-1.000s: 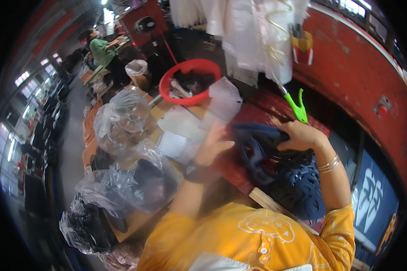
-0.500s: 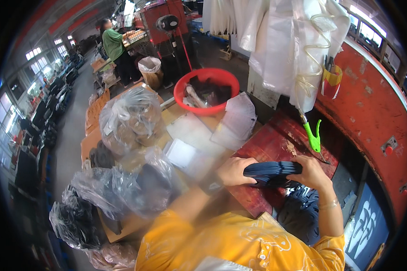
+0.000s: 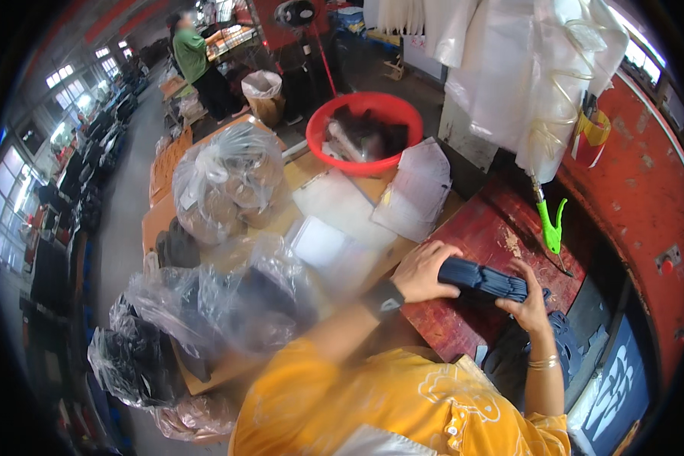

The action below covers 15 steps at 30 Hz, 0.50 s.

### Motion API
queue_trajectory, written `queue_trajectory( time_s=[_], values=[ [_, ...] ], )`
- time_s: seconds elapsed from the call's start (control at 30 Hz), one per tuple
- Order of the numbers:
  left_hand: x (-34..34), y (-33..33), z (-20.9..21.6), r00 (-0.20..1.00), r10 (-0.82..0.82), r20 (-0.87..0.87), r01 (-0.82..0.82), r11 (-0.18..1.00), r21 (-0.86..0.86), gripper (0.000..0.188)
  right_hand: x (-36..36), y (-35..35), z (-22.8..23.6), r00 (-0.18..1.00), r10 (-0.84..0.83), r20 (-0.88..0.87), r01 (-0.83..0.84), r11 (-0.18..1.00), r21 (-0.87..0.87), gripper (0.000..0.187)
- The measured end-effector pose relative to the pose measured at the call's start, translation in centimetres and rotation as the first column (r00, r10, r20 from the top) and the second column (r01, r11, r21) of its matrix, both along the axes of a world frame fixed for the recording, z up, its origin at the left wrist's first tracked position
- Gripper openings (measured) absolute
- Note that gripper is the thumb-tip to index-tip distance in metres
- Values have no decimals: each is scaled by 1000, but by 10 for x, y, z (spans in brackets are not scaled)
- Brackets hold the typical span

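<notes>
Between my two hands is a stack of thin, flat, dark blue pieces point(image 3: 482, 278) whose exact kind I cannot make out. My left hand point(image 3: 425, 275) closes round its left end. On the other end, my right hand point(image 3: 527, 301) grips with fingers and thumb. The stack is held over a worn red board point(image 3: 463, 328), tilted down toward the right, with a slight step between its left and right portions. Beside my right wrist lies a heap of similar dark blue pieces point(image 3: 564, 338), partly hidden by my arm.
A green air gun point(image 3: 551, 228) hangs beyond my right hand, near clear plastic bags point(image 3: 501, 91). Filled bags point(image 3: 224, 182) and white sheets point(image 3: 315, 242) cover the table to the left. Behind stands a red basin point(image 3: 414, 137). A person in green point(image 3: 191, 57) stands farther off.
The stack has gone from nearly level to tilted, its right end lower. My right hand has shifted its grip on that end. The whole view has swung slightly left.
</notes>
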<state>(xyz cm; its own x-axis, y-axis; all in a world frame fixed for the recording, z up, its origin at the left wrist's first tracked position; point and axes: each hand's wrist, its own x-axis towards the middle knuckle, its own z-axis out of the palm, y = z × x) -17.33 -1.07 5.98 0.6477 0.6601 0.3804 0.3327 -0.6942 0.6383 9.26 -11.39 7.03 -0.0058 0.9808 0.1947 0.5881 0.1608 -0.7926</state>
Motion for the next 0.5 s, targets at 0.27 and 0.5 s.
queue_trajectory(
  time_s=[0.27,0.5],
  values=[
    [6,2,3,1000,-6,25,4,998,58,60,-10,7,-10,997,-2,-72,10,992,123,85],
    [17,-5,0,988,32,154,-79,948,308,45,-5,-5,-14,994,8,-113,28,949,313,70]
  ],
)
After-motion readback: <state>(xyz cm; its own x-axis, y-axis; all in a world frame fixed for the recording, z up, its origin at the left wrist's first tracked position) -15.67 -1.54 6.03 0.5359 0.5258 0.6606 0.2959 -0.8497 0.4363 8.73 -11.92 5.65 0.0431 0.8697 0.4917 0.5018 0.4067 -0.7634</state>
